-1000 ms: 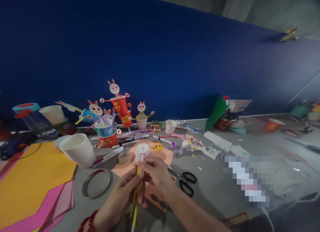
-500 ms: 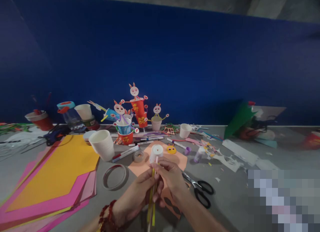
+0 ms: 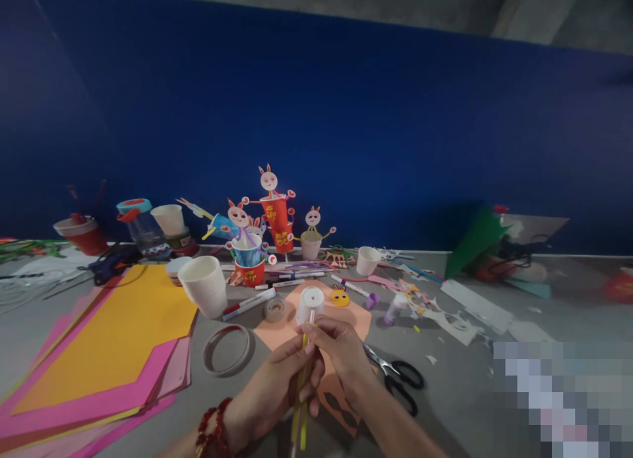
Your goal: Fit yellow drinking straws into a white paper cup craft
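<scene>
In the head view my left hand (image 3: 273,381) and my right hand (image 3: 340,354) meet at the lower middle. Between their fingertips they pinch a thin pale straw-like stick (image 3: 311,317) together with narrow yellow strips (image 3: 303,431), whose lower ends hang below my hands. My fingers hide the point where these pieces join. Just beyond my fingertips an upside-down white paper cup (image 3: 310,300) stands on orange paper (image 3: 277,336). A yellow animal-face cutout (image 3: 339,296) lies right of that cup. Black-handled scissors (image 3: 394,368) rest beside my right hand.
A tape roll (image 3: 226,350), a white cup (image 3: 204,286) and coloured paper sheets (image 3: 109,339) lie to the left. Cup figures with rabbit faces (image 3: 273,214) stand at the back. Markers (image 3: 250,304), a glue stick (image 3: 396,309) and paper scraps (image 3: 450,319) are strewn around.
The view has shifted slightly. Both hands keep their pinch on the stick and yellow strips, with only slight finger movement.
</scene>
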`<state>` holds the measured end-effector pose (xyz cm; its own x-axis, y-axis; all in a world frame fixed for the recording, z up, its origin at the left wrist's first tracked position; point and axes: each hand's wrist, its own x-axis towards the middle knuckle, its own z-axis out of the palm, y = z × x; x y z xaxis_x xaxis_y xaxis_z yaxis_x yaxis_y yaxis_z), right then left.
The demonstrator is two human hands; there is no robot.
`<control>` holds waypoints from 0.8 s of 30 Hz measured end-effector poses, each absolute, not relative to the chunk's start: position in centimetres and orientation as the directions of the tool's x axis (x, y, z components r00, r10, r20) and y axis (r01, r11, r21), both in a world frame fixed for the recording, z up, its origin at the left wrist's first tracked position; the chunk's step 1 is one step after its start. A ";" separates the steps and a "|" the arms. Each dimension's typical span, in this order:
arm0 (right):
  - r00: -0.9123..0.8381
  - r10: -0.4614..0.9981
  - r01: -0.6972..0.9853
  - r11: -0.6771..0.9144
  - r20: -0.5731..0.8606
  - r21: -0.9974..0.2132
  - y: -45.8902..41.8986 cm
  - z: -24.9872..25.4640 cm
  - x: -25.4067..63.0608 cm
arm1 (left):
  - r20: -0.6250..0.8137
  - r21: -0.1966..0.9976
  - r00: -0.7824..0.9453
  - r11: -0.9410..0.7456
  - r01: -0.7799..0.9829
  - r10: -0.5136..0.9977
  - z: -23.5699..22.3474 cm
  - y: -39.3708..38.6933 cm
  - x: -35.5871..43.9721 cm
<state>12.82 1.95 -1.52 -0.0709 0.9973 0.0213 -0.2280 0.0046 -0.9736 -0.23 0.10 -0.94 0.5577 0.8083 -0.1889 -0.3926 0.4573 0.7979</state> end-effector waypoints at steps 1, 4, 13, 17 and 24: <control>-0.075 0.997 -0.231 -0.007 0.011 -0.973 2.0 -1.5 12.8 | -0.184 0.793 0.564 0.461 -0.399 0.805 -0.9 0.1 -0.3; -0.125 0.991 -0.243 -0.074 -0.044 -0.967 2.0 -1.7 12.8 | -0.175 0.783 0.578 0.468 -0.409 0.797 -0.9 0.2 -0.3; -0.177 0.978 -0.257 -0.156 -0.113 -0.954 2.1 -1.7 12.8 | -0.183 0.779 0.589 0.481 -0.401 0.787 -1.3 0.5 -0.4; -0.135 0.989 -0.271 -0.095 -0.060 -0.958 2.1 -1.6 12.7 | -0.228 0.759 0.570 0.511 -0.404 0.789 -1.3 0.5 -0.4; -0.089 0.996 -0.287 -0.021 0.005 -0.958 2.2 -1.7 12.5 | -0.288 0.751 0.526 0.529 -0.394 0.800 -1.5 0.4 -0.3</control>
